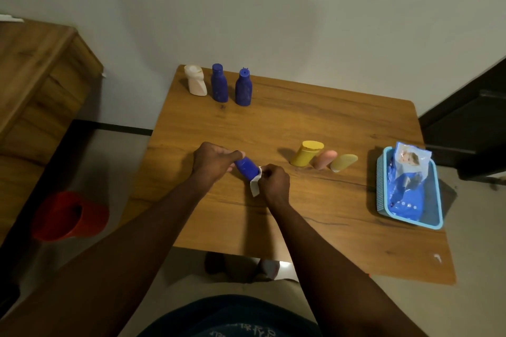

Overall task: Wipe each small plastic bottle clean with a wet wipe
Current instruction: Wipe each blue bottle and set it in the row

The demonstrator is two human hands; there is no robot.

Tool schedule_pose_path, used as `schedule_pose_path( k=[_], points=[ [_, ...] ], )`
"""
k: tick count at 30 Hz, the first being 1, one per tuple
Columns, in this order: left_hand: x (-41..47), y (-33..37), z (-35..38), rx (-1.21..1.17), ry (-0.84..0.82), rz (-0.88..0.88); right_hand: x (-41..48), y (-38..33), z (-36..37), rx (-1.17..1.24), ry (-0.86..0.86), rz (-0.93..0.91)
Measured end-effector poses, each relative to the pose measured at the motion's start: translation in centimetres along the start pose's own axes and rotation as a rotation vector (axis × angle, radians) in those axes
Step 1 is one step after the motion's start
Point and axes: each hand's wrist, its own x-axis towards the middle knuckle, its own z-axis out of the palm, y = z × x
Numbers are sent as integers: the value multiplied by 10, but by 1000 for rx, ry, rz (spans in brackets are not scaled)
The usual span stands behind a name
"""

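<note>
- Your left hand is gripping one end of a blue bottle, with the fingers curled round it.
- Your right hand is pinching a white wet wipe against the bottle's other end, fingers bunched tight.
- The bottle is lying tilted between both hands, over the near middle of the tabletop.
- A white bottle, a second blue bottle and a third blue bottle are standing at the far left edge.
- A yellow bottle, a pink bottle and an olive bottle are sitting to your right, near a blue basket holding a wipes pack.

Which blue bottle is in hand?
The tilted blue bottle at centre: left hand grips it, right hand holds the wet wipe against it. The other two blue bottles stand upright at the back.
</note>
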Motion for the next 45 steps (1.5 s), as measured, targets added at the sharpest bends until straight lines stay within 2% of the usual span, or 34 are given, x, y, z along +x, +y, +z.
schedule_pose_path(
  k=[5,10,12,14,18,20,23,29,35,41,45],
  points=[
    [2,0,4,3,21,-7,-5,-5,1,88,36,75],
    [5,2,2,-19,22,-32,-27,-29,9,254,109,-238],
    [6,1,0,-28,16,-48,-27,-27,10,245,98,-264],
    [6,-1,0,-46,13,-54,-21,-15,9,199,87,-217],
    [4,-3,1,-56,8,-64,-10,15,-2,151,57,48],
    [4,-3,2,-66,11,-71,-6,14,-2,175,56,99],
    [5,-4,3,-77,27,-94,-11,-9,5,267,59,78],
    [6,-2,1,-105,26,-93,-26,-47,14,363,62,-148],
    [3,-1,1,-137,40,-136,-22,-20,8,330,89,-40],
    [0,-1,1,-148,37,-138,-36,-39,14,282,10,-231],
    [1,0,3,-179,32,-154,-27,-26,11,313,64,-74]
  ],
)
